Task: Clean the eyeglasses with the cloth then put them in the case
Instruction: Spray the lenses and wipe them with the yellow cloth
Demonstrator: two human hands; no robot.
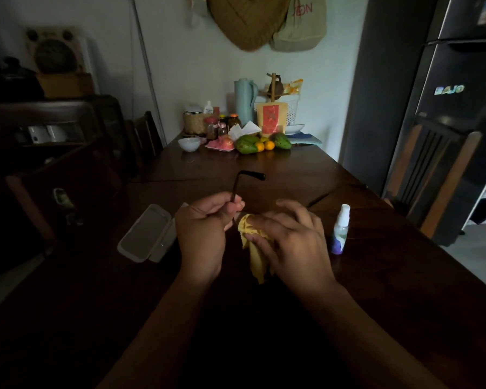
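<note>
Yellow cloth [254,242] pinched in right hand [293,245]; left hand [201,234] holds eyeglasses [236,189]: wipe gently, steadying the frame.

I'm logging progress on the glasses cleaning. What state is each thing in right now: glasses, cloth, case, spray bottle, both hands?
eyeglasses: held up off the table, one temple arm unfolded and sticking up; lenses hidden.
yellow cloth: bunched around the glasses, its tail hanging down.
case: open, lying on the table, nothing visible inside.
spray bottle: upright, capped, untouched.
left hand: closed on the glasses' frame.
right hand: pressing the cloth.
</note>
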